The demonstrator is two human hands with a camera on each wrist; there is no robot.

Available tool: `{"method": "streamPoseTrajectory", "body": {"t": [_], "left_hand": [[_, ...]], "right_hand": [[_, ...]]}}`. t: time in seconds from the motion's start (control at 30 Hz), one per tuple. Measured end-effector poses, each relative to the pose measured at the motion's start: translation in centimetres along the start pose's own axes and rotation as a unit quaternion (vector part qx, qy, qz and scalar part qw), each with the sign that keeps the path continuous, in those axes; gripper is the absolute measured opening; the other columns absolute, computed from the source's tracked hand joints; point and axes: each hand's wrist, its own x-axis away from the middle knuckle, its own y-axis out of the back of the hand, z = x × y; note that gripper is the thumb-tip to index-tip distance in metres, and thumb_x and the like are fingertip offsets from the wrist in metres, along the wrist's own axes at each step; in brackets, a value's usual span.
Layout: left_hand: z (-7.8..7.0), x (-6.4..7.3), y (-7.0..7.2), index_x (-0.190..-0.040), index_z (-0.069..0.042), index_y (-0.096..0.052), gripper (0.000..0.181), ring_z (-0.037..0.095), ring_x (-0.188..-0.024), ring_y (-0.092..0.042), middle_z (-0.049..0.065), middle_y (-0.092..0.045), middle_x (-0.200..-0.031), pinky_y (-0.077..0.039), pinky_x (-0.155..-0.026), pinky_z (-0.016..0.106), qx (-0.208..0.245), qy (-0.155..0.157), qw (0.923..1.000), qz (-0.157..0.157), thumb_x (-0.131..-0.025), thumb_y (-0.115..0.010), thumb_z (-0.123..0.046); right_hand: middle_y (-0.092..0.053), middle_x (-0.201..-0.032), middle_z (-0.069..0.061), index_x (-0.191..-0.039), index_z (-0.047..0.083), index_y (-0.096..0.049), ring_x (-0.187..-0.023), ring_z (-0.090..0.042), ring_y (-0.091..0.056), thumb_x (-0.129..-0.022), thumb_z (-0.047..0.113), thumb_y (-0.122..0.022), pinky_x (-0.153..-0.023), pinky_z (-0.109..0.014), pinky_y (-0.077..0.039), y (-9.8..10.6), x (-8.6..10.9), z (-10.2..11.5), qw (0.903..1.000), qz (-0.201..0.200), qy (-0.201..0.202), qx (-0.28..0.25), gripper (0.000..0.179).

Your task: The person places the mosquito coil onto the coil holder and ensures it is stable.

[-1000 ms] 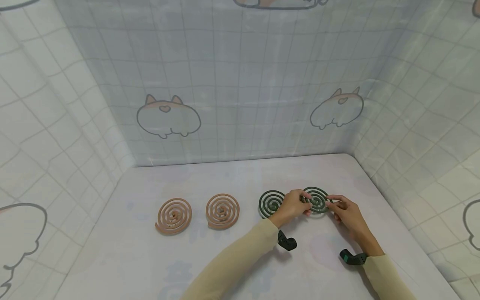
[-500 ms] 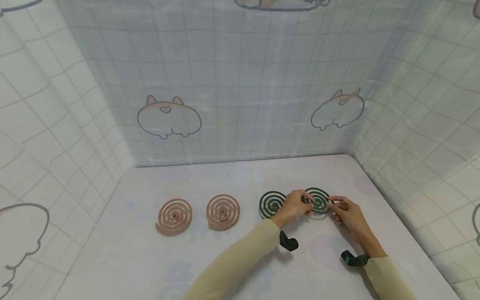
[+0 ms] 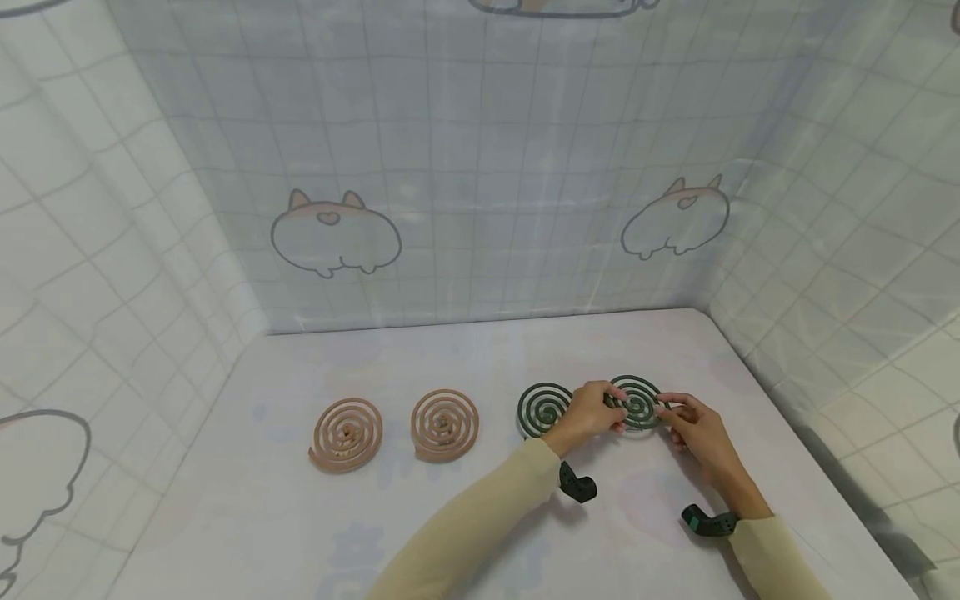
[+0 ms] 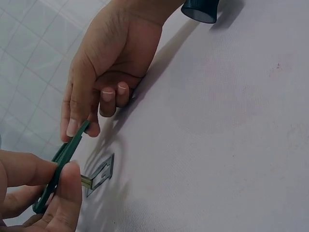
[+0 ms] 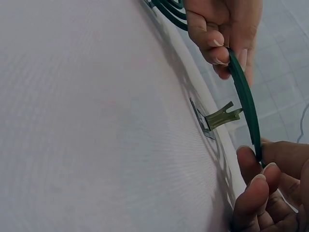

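Between the two hands is a green mosquito coil [image 3: 637,405], held over a small metal stand [image 5: 223,117] with a thin upright tab. My left hand [image 3: 590,407] pinches the coil's left edge between thumb and fingers. On the opposite edge, my right hand [image 3: 697,425] pinches it the same way. Both wrist views show the coil edge-on, close above the tab. A second green coil [image 3: 545,413] lies just left of my left hand, which partly covers it. Further left are two brown coils, one nearer [image 3: 444,423] and one at the far left [image 3: 347,433].
All the coils are on a pale covered table [image 3: 285,533]. A grid-patterned curtain [image 3: 480,208] with animal drawings encloses the back and both sides. Each wrist wears a dark camera, one on the left [image 3: 577,483] and one on the right [image 3: 708,522].
Both hands keep their pinch on the green coil and have barely shifted. A dark strip now shows along the table's right edge, by the curtain.
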Motion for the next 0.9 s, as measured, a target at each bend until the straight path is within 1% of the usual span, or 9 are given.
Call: {"method": "streamPoseTrajectory", "body": {"t": [0.1,0.27,0.4,0.53,0.67,0.9], "left_hand": [[0.0,0.1,0.0,-0.110,-0.005,-0.071,0.016,0.025,-0.069,-0.073,0.003,-0.065,-0.072,-0.060,-0.063,0.035,-0.003,-0.002,1.0000,-0.002,-0.096,-0.071,0.001],[0.0,0.1,0.0,-0.110,-0.007,-0.072,0.016,0.023,-0.067,-0.072,0.002,-0.064,-0.070,-0.056,-0.059,0.032,-0.016,-0.015,0.9998,-0.002,-0.096,-0.072,-0.001],[0.2,0.3,0.0,-0.110,-0.006,-0.073,0.016,0.023,-0.067,-0.072,0.002,-0.064,-0.071,-0.058,-0.060,0.033,-0.021,-0.021,0.9996,0.001,-0.095,-0.073,0.000],[0.4,0.4,0.0,-0.109,-0.004,-0.073,0.017,0.024,-0.068,-0.072,0.002,-0.064,-0.072,-0.061,-0.064,0.036,-0.017,-0.019,0.9997,0.005,-0.094,-0.073,0.002],[0.5,0.5,0.0,-0.109,-0.003,-0.072,0.016,0.026,-0.068,-0.072,0.002,-0.064,-0.071,-0.061,-0.064,0.037,-0.015,-0.021,0.9997,0.003,-0.093,-0.073,0.003],[0.5,0.7,0.1,-0.107,-0.004,-0.073,0.015,0.020,-0.062,-0.070,0.002,-0.065,-0.070,-0.060,-0.061,0.034,-0.019,-0.027,0.9994,-0.001,-0.093,-0.074,0.002]], "right_hand": [[-0.059,-0.086,-0.002,-0.139,0.004,-0.054,-0.066,-0.012,-0.052,-0.102,0.037,-0.067,-0.055,-0.027,-0.049,-0.1,0.1,0.1,1.0000,-0.004,-0.002,-0.006,0.052],[-0.059,-0.086,-0.003,-0.140,0.005,-0.054,-0.065,-0.012,-0.052,-0.102,0.039,-0.067,-0.055,-0.028,-0.050,-0.1,0.3,0.1,0.9999,-0.015,-0.004,-0.004,0.052],[-0.059,-0.086,-0.002,-0.139,0.005,-0.054,-0.064,-0.012,-0.052,-0.102,0.039,-0.067,-0.056,-0.028,-0.050,-0.1,0.6,0.0,0.9999,-0.014,-0.005,-0.005,0.052],[-0.061,-0.089,-0.003,-0.138,0.004,-0.054,-0.065,-0.011,-0.051,-0.102,0.037,-0.067,-0.056,-0.027,-0.050,-0.1,0.8,0.0,1.0000,-0.005,0.002,-0.003,0.050],[-0.062,-0.091,-0.004,-0.138,0.004,-0.055,-0.065,-0.012,-0.051,-0.102,0.036,-0.067,-0.056,-0.027,-0.049,-0.3,0.9,-0.1,1.0000,-0.002,0.007,0.000,0.050],[-0.061,-0.091,-0.006,-0.137,0.004,-0.055,-0.063,-0.013,-0.051,-0.102,0.038,-0.067,-0.055,-0.027,-0.049,-0.4,1.2,0.1,0.9998,-0.012,0.014,0.001,0.050]]}}
